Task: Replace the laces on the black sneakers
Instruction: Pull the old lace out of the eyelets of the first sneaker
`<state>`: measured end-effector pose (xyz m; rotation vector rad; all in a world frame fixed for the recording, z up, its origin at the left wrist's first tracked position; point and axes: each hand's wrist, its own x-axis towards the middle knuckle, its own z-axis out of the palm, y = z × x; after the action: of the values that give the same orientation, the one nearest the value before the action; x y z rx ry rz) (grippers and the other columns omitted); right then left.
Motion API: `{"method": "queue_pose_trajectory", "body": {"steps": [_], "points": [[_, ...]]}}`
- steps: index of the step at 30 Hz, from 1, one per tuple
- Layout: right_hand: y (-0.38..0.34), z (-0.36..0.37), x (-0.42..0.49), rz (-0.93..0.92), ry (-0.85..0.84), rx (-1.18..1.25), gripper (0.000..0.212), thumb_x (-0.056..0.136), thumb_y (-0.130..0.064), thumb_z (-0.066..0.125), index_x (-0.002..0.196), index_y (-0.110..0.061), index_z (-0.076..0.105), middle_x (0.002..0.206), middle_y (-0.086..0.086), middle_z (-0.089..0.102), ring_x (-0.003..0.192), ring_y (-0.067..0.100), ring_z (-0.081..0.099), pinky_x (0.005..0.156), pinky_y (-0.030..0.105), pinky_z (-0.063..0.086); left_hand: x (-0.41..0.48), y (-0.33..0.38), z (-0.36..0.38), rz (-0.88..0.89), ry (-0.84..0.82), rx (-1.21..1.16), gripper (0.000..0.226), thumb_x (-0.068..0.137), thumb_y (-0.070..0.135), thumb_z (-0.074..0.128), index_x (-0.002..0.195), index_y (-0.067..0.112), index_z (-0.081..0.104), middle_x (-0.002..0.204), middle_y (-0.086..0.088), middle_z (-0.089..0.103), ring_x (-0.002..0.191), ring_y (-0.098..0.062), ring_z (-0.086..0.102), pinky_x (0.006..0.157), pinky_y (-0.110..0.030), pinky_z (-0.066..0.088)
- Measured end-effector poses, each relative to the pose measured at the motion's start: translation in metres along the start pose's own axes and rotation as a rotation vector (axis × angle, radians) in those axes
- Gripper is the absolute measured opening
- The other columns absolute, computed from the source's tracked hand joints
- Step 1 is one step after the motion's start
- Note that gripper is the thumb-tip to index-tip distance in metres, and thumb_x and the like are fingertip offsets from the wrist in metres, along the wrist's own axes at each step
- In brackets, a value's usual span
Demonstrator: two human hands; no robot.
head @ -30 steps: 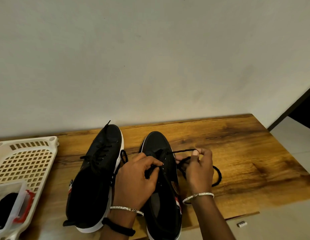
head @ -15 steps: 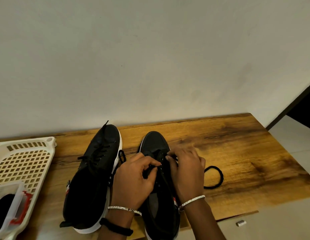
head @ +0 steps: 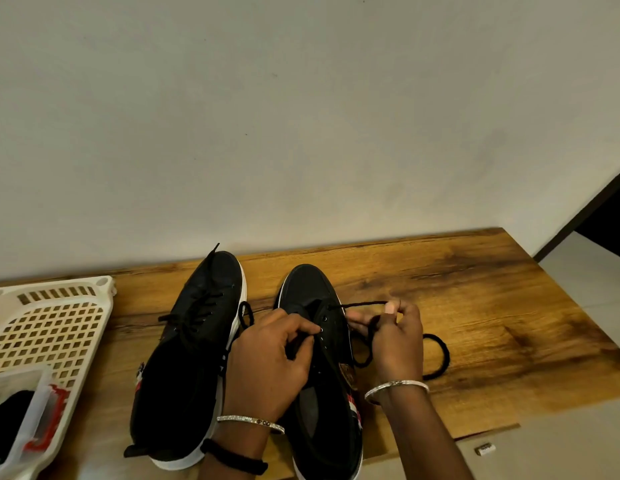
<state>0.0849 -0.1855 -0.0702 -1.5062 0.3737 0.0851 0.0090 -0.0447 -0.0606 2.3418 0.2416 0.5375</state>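
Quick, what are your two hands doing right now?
Left hand: closed, pinching the black lace at the sneaker eyelets.
Right hand: closed, pinching the same lace, stretched taut from an eyelet.

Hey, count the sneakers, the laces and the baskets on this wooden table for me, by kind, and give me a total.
Black sneakers: 2 (left sneaker, right sneaker)
Black laces: 2 (left sneaker's lace, right sneaker's lace)
White baskets: 1 (basket)
Total: 5
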Motion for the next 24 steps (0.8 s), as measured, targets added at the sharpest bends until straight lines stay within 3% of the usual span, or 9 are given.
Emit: {"method": "queue_pose_trajectory", "body": {"steps": [4,6,8,10,13,16,18,21,24], "points": [[-0.002,-0.001,0.003,0.107,0.000,0.126,0.011,0.109,-0.024,0.035,0.102,-0.024,0.044,0.081,0.015,0.077,0.076,0.027,0.076,0.079,0.036,0.057,0.000,-0.001,0.000,0.004,-0.004,-0.003,0.025,0.073,0.016,0.083,0.085,0.037,0.075,0.074,0.015,0.060,0.072,-0.002,0.059,0.058,-0.027,0.054],[-0.001,-0.001,0.002,-0.111,0.032,-0.107,0.005,0.106,-0.024,0.044,0.108,-0.024,0.048,0.099,0.008,0.075,0.089,0.025,0.073,0.078,0.031,0.053,0.000,-0.001,0.000,0.006,-0.006,-0.002,0.025,0.073,0.017,0.083,0.085,0.037,0.075,0.072,0.016,0.059,0.072,-0.003,0.058,0.057,-0.025,0.053],[0.000,-0.001,0.000,-0.442,0.039,-0.455,0.026,0.099,-0.023,0.057,0.124,-0.023,0.052,0.122,-0.003,0.062,0.114,0.019,0.060,0.086,0.030,0.046,0.000,-0.001,0.000,0.008,-0.002,0.005,0.026,0.073,0.017,0.084,0.085,0.038,0.075,0.072,0.017,0.058,0.074,-0.004,0.058,0.057,-0.022,0.051],[0.000,0.001,-0.002,-0.638,0.013,-0.737,0.042,0.090,-0.029,0.064,0.131,-0.029,0.054,0.134,-0.009,0.054,0.125,0.015,0.047,0.097,0.040,0.039,0.000,0.000,0.000,0.012,-0.001,0.012,0.026,0.072,0.016,0.084,0.085,0.038,0.075,0.071,0.017,0.058,0.075,-0.003,0.057,0.056,-0.019,0.049],[0.007,0.007,-0.006,-0.717,-0.054,-0.951,0.025,0.087,-0.034,0.069,0.112,-0.038,0.066,0.117,-0.015,0.064,0.116,0.015,0.054,0.097,0.041,0.032,0.000,0.000,0.000,0.020,-0.001,0.019,0.026,0.072,0.016,0.084,0.084,0.037,0.075,0.071,0.017,0.058,0.076,-0.002,0.057,0.056,-0.018,0.049],[0.013,0.008,-0.004,-0.714,-0.061,-0.921,0.008,0.087,-0.025,0.075,0.092,-0.030,0.070,0.090,-0.012,0.069,0.094,0.017,0.062,0.086,0.034,0.034,0.000,-0.001,0.000,0.012,0.003,0.010,0.025,0.072,0.017,0.084,0.083,0.038,0.074,0.072,0.016,0.059,0.076,-0.003,0.058,0.057,-0.023,0.051],[0.012,0.009,-0.003,-0.726,-0.051,-0.885,0.010,0.088,-0.017,0.074,0.085,-0.024,0.068,0.081,-0.009,0.068,0.081,0.019,0.064,0.080,0.036,0.043,0.000,-0.001,0.000,0.008,0.002,0.013,0.025,0.072,0.018,0.084,0.083,0.038,0.074,0.071,0.016,0.059,0.075,-0.002,0.058,0.057,-0.023,0.051],[0.010,0.009,-0.004,-0.684,0.025,-0.769,0.010,0.095,-0.007,0.064,0.089,-0.015,0.062,0.073,-0.004,0.069,0.067,0.024,0.067,0.064,0.032,0.045,-0.001,-0.001,0.000,0.008,0.000,0.011,0.025,0.073,0.018,0.084,0.083,0.038,0.074,0.071,0.015,0.059,0.075,-0.003,0.058,0.057,-0.022,0.051],[0.008,0.007,-0.002,-0.610,0.081,-0.633,0.006,0.102,-0.012,0.051,0.099,-0.018,0.052,0.068,-0.016,0.069,0.064,0.014,0.066,0.059,0.034,0.046,-0.001,-0.002,-0.001,0.009,0.003,0.003,0.025,0.073,0.017,0.084,0.084,0.038,0.075,0.070,0.015,0.058,0.075,-0.005,0.058,0.056,-0.022,0.050]]}}
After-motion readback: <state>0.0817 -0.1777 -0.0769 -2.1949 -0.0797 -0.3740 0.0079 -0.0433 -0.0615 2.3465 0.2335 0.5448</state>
